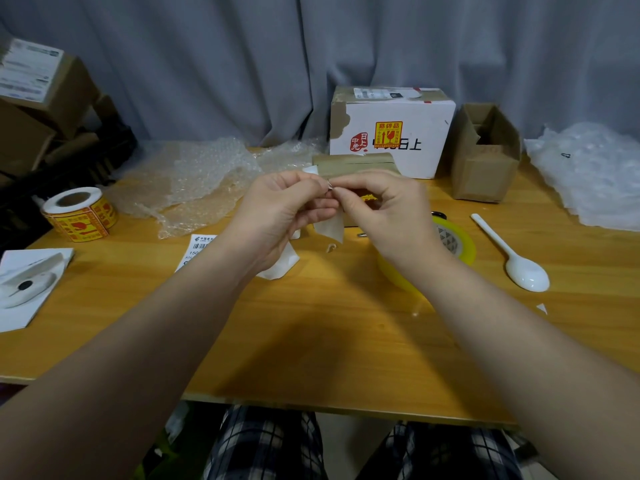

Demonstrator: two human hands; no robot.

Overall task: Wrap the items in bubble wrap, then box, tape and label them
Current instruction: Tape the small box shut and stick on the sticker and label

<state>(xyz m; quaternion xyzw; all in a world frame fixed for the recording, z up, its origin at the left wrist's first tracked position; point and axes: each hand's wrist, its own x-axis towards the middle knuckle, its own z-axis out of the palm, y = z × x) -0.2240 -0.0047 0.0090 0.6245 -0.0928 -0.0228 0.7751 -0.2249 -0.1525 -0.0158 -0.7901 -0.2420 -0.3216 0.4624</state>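
Pale, waxy backing paper [330, 227] hangs from between the 2 hands, which meet just above the bench [346, 341] at mid-frame. The left hand [284, 209] and the right hand [384, 209] each have their fingers curled in, with thumb and forefinger tips pinching the top of that strip. A small glint shows at the pinch, too small to name. I take it that a sticker is being peeled from its backing. That would explain the raised, close hold: both sets of fingertips work 1 edge, and the loose tail hangs free instead of catching on the wood.

Directly behind the hands, and partly hidden by them, lies the small brown box [356, 164]. It looks closed, though I cannot tell whether it is taped. A patch of yellow and red shows on its front, just below the right knuckles. Placed there, it is within easy reach for whatever comes off the strip.

The supplies sit around it. The yellow tape roll [453, 245] lies flat just beside the right wrist, and a printed shipping label [198, 252] lies near the left wrist. The label roll [81, 213] stands well apart at the left edge. Crumpled bubble wrap [194, 181] is spread behind the left hand. A white spoon [519, 263] lies bare to the right of the tape, not yet wrapped.
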